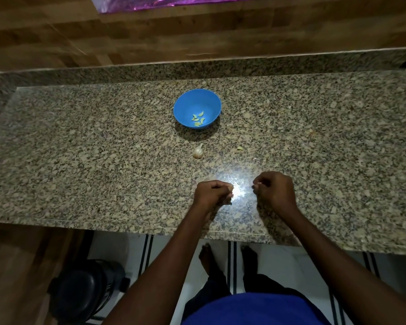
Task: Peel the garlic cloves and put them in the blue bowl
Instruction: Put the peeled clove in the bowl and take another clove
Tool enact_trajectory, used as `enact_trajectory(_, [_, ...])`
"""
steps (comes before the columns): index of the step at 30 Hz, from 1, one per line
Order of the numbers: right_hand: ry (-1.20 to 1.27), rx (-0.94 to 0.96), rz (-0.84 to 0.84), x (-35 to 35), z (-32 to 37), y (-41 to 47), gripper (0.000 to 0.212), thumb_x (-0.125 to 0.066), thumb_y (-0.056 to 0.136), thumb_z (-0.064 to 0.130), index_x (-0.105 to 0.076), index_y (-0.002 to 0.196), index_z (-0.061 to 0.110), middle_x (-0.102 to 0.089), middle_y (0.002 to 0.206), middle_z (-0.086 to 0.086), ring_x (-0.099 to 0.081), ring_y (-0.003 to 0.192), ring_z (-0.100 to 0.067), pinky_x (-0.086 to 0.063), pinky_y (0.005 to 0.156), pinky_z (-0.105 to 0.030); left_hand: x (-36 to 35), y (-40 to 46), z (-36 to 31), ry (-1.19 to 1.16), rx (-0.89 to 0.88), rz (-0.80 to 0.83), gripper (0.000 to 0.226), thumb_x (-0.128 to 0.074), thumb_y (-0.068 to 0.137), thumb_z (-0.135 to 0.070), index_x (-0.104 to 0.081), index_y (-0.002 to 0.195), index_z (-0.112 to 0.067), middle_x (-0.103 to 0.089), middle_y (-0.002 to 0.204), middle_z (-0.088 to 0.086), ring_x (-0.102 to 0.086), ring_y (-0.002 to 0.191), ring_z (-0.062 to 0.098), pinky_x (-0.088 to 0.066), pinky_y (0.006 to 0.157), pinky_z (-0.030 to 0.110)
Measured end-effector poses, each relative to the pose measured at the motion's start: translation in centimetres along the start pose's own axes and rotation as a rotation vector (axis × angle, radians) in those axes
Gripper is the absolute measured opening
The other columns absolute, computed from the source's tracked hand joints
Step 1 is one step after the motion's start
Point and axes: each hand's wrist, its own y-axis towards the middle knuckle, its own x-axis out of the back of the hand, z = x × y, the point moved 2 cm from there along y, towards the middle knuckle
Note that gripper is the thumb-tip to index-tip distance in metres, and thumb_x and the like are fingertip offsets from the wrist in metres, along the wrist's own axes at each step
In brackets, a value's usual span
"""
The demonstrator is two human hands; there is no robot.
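Note:
The blue bowl [197, 108] stands on the granite counter [103, 148] and holds several peeled garlic cloves [198, 119]. In front of it lies a partly broken garlic bulb [198, 151], and a loose clove [240, 148] lies to its right. Near the counter's front edge my left hand [212, 193] is curled and pinches a garlic clove [231, 189] at its fingertips. My right hand [274, 190] is curled too, pinching a small pale scrap of garlic skin [256, 184]. A bright glare spot on the counter lies between the two hands.
A wood-patterned wall [150, 36] rises behind the counter, with a purple shiny sheet [164, 3] at the top. A bit of skin [311, 132] lies at the right. Below the counter edge are a black appliance [85, 289] on the floor and my bare feet [225, 256].

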Motion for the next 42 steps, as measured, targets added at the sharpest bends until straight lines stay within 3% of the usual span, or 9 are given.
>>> enact_trajectory(6, [-0.150,0.090,-0.009,0.4,-2.0,0.7,0.013,-0.077,0.075,0.004,-0.079,0.082,0.015,-0.074,0.083,-0.005,-0.069,0.077,-0.025,-0.041,0.069,-0.022,-0.7,-0.1,0.1,0.010,-0.005,-0.037,0.010,-0.076,0.084,0.002,-0.074,0.075,-0.002,-0.073,0.074,0.014,-0.070,0.057,0.017,-0.058,0.056,0.027])
enact_trajectory(14, [-0.372,0.238,0.124,-0.5,-1.5,-0.1,0.018,-0.068,0.068,-0.003,-0.063,0.070,0.014,-0.058,0.070,-0.003,-0.055,0.061,-0.025,-0.048,0.054,-0.037,-2.7,-0.5,0.1,0.275,-0.126,-0.018,0.009,-0.074,0.082,0.006,-0.076,0.076,0.000,-0.072,0.067,0.011,-0.068,0.056,0.018,-0.060,0.060,0.032])
enact_trajectory(19, [-0.295,0.203,0.152,-0.4,-1.4,-0.1,0.010,-0.064,0.076,0.003,-0.065,0.074,0.013,-0.064,0.071,-0.005,-0.060,0.064,-0.027,-0.043,0.055,-0.032,-4.4,-1.5,1.3,0.676,-0.355,-0.010,0.008,-0.076,0.077,-0.006,-0.079,0.072,-0.012,-0.075,0.070,0.000,-0.069,0.063,0.010,-0.052,0.064,0.019])
enact_trajectory(22, [-0.093,0.026,0.112,0.0,-1.8,0.0,0.015,-0.067,0.075,0.005,-0.073,0.069,0.017,-0.064,0.064,0.010,-0.057,0.059,-0.007,-0.039,0.055,-0.017,-5.7,-1.9,2.3,0.958,-0.491,-0.001,0.009,-0.070,0.079,-0.010,-0.078,0.078,-0.015,-0.074,0.081,0.001,-0.066,0.073,0.014,-0.048,0.067,0.023])
enact_trajectory(29, [0.074,-0.119,0.113,0.4,-1.5,-0.4,0.016,-0.075,0.074,0.007,-0.078,0.067,0.021,-0.062,0.058,0.020,-0.060,0.060,0.004,-0.039,0.055,-0.005,-6.8,-3.6,3.8,1.410,-0.736,-0.078,0.038,-0.082,0.048,0.003,-0.053,0.062,-0.017,-0.052,0.064,0.000,-0.051,0.053,0.017,-0.034,0.042,0.026])
enact_trajectory(33, [0.238,-0.221,0.210,-0.9,-0.5,-0.9,0.022,-0.075,0.076,0.003,-0.077,0.064,0.022,-0.070,0.059,0.010,-0.070,0.062,-0.012,-0.060,0.067,-0.028,-2.5,-2.9,2.1,0.977,-0.525,-0.340,0.018,-0.066,0.075,0.003,-0.067,0.068,-0.014,-0.066,0.068,0.002,-0.061,0.059,0.017,-0.048,0.054,0.027])
enact_trajectory(37, [0.505,-0.357,0.372,-3.3,2.8,-1.9,0.007,-0.074,0.081,-0.004,-0.078,0.078,0.002,-0.073,0.076,-0.022,-0.071,0.070,-0.039,-0.061,0.075,-0.056,2.8,-4.1,0.8,0.018,-0.067,-0.342,0.006,-0.075,0.083,-0.001,-0.076,0.082,-0.007,-0.074,0.074,0.013,-0.069,0.061,0.018,-0.058,0.057,0.028])
enact_trajectory(40, [0.654,-0.398,0.479,-5.4,7.3,-3.1,0.006,-0.074,0.084,-0.003,-0.074,0.088,-0.007,-0.070,0.082,-0.029,-0.064,0.065,-0.028,-0.060,0.078,-0.047,6.2,-6.3,0.0,-0.331,0.006,-0.285,0.005,-0.070,0.088,-0.002,-0.074,0.090,-0.004,-0.075,0.078,0.010,-0.070,0.068,0.018,-0.057,0.063,0.028])
enact_trajectory(42, [0.703,-0.389,0.555,-7.3,10.8,-4.2,0.013,-0.075,0.084,0.000,-0.074,0.095,-0.007,-0.070,0.077,-0.022,-0.064,0.058,-0.021,-0.059,0.063,-0.032,8.9,-8.2,-0.3,-0.513,-0.026,-0.275,0.010,-0.064,0.091,0.005,-0.070,0.088,-0.003,-0.075,0.074,0.006,-0.071,0.068,0.012,-0.057,0.063,0.022])
